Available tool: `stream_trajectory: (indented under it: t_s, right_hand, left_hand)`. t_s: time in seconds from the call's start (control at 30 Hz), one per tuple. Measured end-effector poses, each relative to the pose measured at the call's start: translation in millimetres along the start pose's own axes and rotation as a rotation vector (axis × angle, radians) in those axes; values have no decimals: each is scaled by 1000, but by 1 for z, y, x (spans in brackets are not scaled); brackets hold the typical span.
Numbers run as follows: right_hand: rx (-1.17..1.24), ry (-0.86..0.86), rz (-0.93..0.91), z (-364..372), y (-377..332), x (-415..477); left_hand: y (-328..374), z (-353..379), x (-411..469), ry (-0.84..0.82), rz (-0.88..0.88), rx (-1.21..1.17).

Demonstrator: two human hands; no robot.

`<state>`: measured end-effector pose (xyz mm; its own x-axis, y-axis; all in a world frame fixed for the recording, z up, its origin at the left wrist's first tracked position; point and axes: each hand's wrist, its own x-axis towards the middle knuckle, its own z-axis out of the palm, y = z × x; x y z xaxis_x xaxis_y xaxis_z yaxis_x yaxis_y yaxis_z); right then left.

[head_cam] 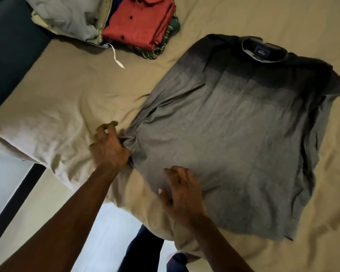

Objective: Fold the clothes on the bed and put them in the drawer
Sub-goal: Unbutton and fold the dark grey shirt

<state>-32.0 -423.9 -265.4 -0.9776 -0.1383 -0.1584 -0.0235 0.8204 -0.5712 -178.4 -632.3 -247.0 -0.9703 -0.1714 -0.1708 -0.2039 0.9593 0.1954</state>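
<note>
A grey T-shirt (pixel 243 134), darker toward its collar, lies spread flat on the beige bed sheet (pixel 67 99) with its neck pointing away from me. My left hand (pixel 110 146) grips a bunched fold of the shirt at its near left corner. My right hand (pixel 183 195) rests flat on the shirt's lower part with fingers spread. At the far left a folded red shirt (pixel 139 24) sits on top of a green patterned garment (pixel 161 48).
A pale grey garment (pixel 67 16) with a white drawstring (pixel 117 57) lies beside the folded stack. The bed's corner is near me at left, with pale floor (pixel 6 173) below it. A dark surface (pixel 12 46) borders the bed at far left.
</note>
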Motion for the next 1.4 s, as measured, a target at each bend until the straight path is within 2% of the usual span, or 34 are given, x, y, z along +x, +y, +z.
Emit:
stream_trajectory:
  t_s: [0.07,0.1,0.13,0.17,0.2,0.27,0.33,0.37,0.4,0.47,0.53,0.57,0.6,0.67,0.73,0.8,0.87,0.93,1.0,1.03,1.07,1.1,1.17,1.2,1.23,1.27,1.33,1.4]
  right_hand:
    - [-166,-217,-100,9,-11,16]
    - [-215,-321,-148,14,-13,24]
    - [-228,-403,-162,12,-15,30]
    - [-191,-471,-142,11,-14,37]
    - [-86,-521,-64,7,-12,51]
    - [324,-483,186,-11,-4,82]
    - [614,-283,434,-26,17,115]
    - [628,-150,487,-32,30,138]
    - [623,-42,559,-43,37,158]
    - [700,82,685,-68,48,201]
    - [857,43,798,-86,52,233]
    - [908,-24,834,-91,53,240]
    - [900,-95,840,-93,56,246]
    - [826,-185,817,-90,59,248]
    - [806,-220,811,-93,60,248]
    - [910,-258,861,-104,62,249]
    - [1216,-298,851,-118,61,251]
    - [1548,-303,753,-140,64,246]
    - [1656,-227,703,-162,68,242]
    - [1639,-183,687,-175,73,236]
    - [1601,-111,704,-185,81,232]
    - [1562,-14,740,-199,94,227]
    - [1581,203,820,-232,130,213]
    - [1582,314,848,-254,155,200]
    - [1540,402,874,-269,177,189]
    - [1391,460,916,-283,201,175]
    - [834,556,1064,-291,245,156]
    - [279,584,1130,-284,255,147]
  left_hand:
    - [-11,10,3,-36,395,92]
    - [-21,12,10,-80,530,168]
    - [-33,12,15,-154,603,213]
    - [-44,9,20,-233,593,234]
    - [-52,4,29,-292,547,228]
    - [-55,-3,38,-360,320,31]
    - [-36,-5,49,-296,68,-268]
    - [-21,-5,62,-225,7,-350]
    - [-10,-1,71,-186,-8,-386]
    - [17,7,99,-270,16,-364]
    - [35,17,126,-391,22,-268]
    - [41,15,139,-386,-24,-267]
    - [47,10,152,-308,-116,-341]
    - [53,-13,176,-32,-367,-520]
    - [71,-43,187,258,-430,-550]
    - [104,-67,179,347,-274,-538]
    - [143,-79,157,270,-7,-533]
    - [179,-81,130,-12,312,-573]
    - [206,-79,107,-343,599,-609]
    - [218,-76,95,-372,695,-639]
    - [223,-73,85,-274,734,-672]
    - [227,-65,76,-104,715,-704]
    - [224,-44,58,153,525,-677]
    - [224,-30,52,171,416,-606]
    - [219,-14,49,118,309,-491]
    - [215,5,45,34,217,-353]
    - [205,32,44,-71,91,-144]
    - [198,46,47,-82,50,-26]
